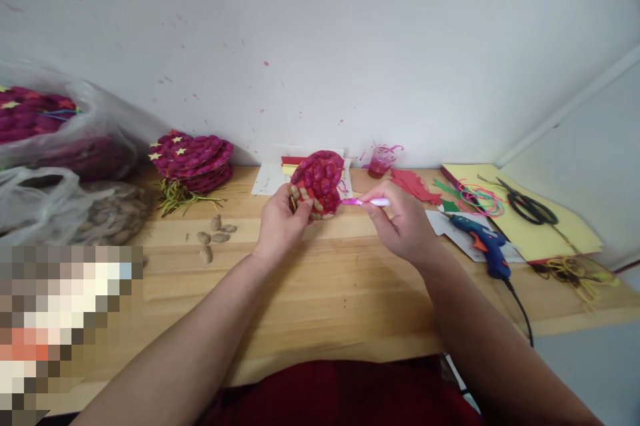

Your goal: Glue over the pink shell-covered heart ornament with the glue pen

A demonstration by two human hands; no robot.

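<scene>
My left hand [283, 223] grips the lower left edge of a peanut-covered disc [320, 176] with a red base. Most of its peanuts are painted magenta; those along the lower edge are bare tan. A gold-coloured piece shows beside my left fingers. Pinched in my right hand [400, 223] is a slim white-handled brush [373, 202], stained pink toward its tip. That tip meets the right edge of the disc, where the paint looks wet. Behind the right hand, a clear plastic cup [380, 165] of magenta paint stands against the wall.
Left: stacked magenta discs [195, 163], loose peanuts [206, 238], and plastic bags [100, 139] of discs and peanuts. Right: red paper cutouts [415, 186], a corded blue glue gun [483, 243], black scissors [533, 206], coloured cords [480, 198] and yellow paper [565, 229]. Paint spatters mark the wall [320, 33].
</scene>
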